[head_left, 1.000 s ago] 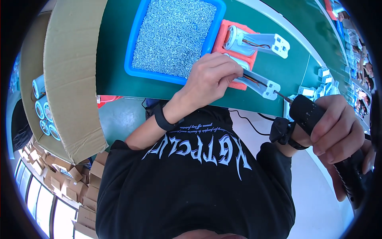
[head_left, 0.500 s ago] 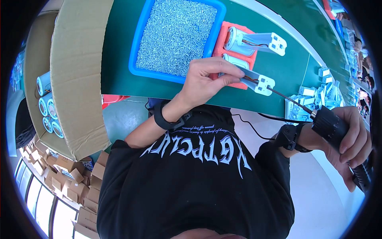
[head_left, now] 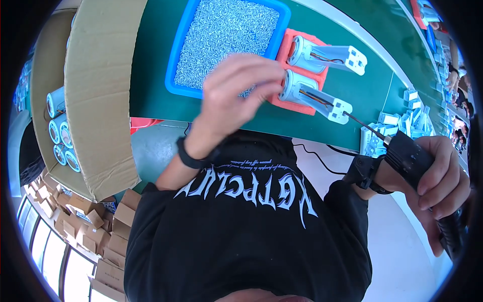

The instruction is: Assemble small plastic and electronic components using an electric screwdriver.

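Observation:
My right hand (head_left: 443,176) is wrapped round a black electric screwdriver (head_left: 410,156). Its long thin bit reaches left to the end plate of a white bracket (head_left: 337,109), which projects from a white cylindrical housing (head_left: 301,85) with thin wires along it. That housing lies in a red foam holder (head_left: 322,78). A second white housing with a bracket (head_left: 344,58) lies beside it, farther back. My left hand (head_left: 236,95), smeared by motion, hangs over the near right rim of a blue tray (head_left: 173,80) full of small metal screws (head_left: 221,38). Its fingertips are close to the nearer housing.
An open cardboard box (head_left: 103,100) with several white cylindrical housings (head_left: 60,131) stands at the left. Several loose white brackets (head_left: 397,123) are heaped at the right of the green table (head_left: 352,85). Cardboard boxes (head_left: 95,226) are piled at the lower left. A black cable (head_left: 322,163) hangs below the table edge.
My left hand has let go of the nearer bracket and moved left toward the screw tray. The screwdriver has shifted slightly left, its bit still at the bracket's end.

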`<state>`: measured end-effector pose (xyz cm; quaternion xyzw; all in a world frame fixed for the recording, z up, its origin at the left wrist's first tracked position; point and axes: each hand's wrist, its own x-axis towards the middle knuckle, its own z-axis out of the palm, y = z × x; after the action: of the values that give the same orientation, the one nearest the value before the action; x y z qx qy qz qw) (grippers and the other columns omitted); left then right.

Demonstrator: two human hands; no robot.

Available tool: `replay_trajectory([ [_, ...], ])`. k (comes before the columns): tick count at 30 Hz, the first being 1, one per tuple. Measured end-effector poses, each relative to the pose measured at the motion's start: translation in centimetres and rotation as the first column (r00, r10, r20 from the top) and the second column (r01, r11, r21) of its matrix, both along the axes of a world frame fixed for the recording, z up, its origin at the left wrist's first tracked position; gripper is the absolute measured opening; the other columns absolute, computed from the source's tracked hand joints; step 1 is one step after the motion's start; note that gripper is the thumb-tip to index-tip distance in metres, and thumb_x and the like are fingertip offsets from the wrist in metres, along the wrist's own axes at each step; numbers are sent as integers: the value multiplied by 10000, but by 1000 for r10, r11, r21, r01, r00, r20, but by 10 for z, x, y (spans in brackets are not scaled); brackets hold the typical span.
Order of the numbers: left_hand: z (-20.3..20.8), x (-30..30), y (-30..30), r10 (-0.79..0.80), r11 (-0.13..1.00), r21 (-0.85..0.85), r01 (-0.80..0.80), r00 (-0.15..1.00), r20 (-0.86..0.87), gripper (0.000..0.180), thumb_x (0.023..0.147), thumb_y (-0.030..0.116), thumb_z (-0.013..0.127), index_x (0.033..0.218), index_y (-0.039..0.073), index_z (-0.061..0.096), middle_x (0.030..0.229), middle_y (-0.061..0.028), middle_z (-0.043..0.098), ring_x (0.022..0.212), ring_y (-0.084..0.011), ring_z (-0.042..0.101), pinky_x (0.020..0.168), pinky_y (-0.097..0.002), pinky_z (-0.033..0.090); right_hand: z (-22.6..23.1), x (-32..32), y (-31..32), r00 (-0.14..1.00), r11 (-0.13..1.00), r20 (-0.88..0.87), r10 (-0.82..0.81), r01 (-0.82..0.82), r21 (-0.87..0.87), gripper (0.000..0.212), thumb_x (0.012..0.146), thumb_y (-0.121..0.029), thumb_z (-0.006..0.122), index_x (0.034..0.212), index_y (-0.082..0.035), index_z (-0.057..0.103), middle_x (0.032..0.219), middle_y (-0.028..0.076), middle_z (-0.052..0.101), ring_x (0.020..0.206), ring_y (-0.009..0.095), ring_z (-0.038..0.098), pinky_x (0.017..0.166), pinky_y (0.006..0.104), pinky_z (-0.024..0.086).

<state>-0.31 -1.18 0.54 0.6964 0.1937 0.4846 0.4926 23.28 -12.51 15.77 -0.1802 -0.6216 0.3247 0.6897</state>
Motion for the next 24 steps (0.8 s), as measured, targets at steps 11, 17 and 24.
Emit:
replay_trajectory([
  [11, -14, -26, 15, 57, 981, 165, 103, 661, -748, 67, 720, 79, 704, 784, 78, 684, 742, -53, 597, 805, -245, 567, 712, -368, 474, -3, -17, 22, 953, 984, 256, 163, -136, -118, 404, 764, -416, 750, 782, -66, 548, 765, 69, 611, 638, 162, 644, 612, 237, 559],
  [17, -14, -24, 20, 19, 996, 81, 37, 795, -607, 62, 748, 59, 677, 808, 53, 692, 791, -83, 664, 706, -264, 633, 632, -339, 514, -6, -15, 23, 949, 982, 267, 170, -140, -127, 448, 735, -482, 743, 870, -96, 561, 744, 57, 612, 612, 153, 634, 594, 225, 540],
  [24, -11, 11, 4, -44, 996, 57, 68, 936, -350, 104, 747, 42, 680, 849, 43, 699, 822, -96, 691, 686, -263, 669, 600, -319, 537, -6, -13, 25, 945, 977, 276, 175, -133, -164, 561, 684, -605, 725, 993, -160, 582, 733, 14, 598, 565, 120, 616, 540, 206, 503],
])
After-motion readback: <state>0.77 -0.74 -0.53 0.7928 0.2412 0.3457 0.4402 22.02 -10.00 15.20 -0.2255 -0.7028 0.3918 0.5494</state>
